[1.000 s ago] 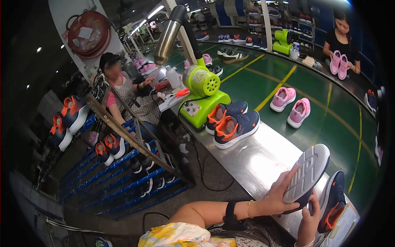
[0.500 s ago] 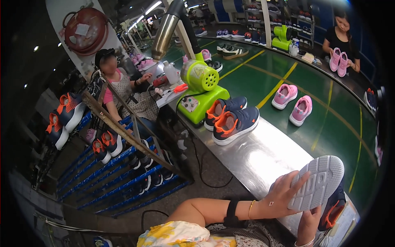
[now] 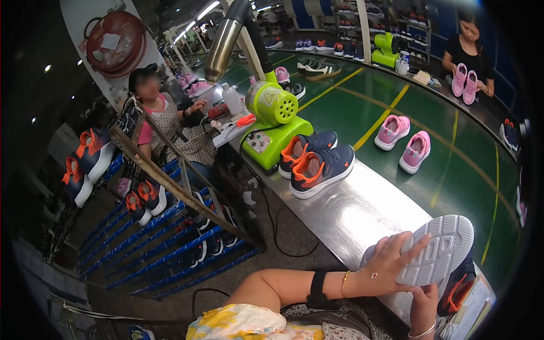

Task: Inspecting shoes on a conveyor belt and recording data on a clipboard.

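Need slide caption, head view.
Left hand holding a shoe, pale sole facing the camera, right hand at its lower edge.

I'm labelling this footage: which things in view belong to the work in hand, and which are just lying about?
In hand, it seems:
pale-soled shoe, gripped by the left hand, right hand at its lower edge
navy-and-orange shoe beside it, perhaps its mate

Apparently just about:
navy-and-orange pair on the metal ledge
pink shoes
lime-green machine

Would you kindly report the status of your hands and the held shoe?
Left hand gripping the held shoe, pale sole facing the wearer. Right hand at its lower edge. Dark shoe close behind, partly hidden.
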A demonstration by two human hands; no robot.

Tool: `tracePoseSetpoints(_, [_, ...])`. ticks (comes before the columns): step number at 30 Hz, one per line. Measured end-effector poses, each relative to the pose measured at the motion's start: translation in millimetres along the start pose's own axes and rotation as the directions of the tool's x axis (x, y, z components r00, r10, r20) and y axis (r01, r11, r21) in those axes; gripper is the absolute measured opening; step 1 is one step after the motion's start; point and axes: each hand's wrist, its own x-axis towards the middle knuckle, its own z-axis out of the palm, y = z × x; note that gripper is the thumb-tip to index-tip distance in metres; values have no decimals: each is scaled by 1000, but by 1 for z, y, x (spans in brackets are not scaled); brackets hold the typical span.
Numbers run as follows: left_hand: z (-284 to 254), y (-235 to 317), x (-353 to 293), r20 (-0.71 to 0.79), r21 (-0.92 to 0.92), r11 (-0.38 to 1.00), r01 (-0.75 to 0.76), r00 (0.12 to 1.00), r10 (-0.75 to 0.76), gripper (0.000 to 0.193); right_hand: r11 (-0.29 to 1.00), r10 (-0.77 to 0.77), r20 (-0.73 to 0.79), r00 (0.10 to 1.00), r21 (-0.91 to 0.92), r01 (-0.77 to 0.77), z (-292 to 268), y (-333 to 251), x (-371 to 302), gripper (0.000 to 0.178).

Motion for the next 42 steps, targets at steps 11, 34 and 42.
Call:
tracePoseSetpoints(11, [-11,-24,2,21,-296,953,68,998,-64,123,984,-21,24,999,179,17,34,-1,21,20])
tracePoseSetpoints(34, [7,-32,7,487,-834,190,519,852,-192,94,982,31,60,998,187,-41,12,9,12,18])
tracePoseSetpoints(42, [9,-43,5,490,-846,123,519,848,-202,90,647,-256,214,943,-686,332,10,-19,6,57])
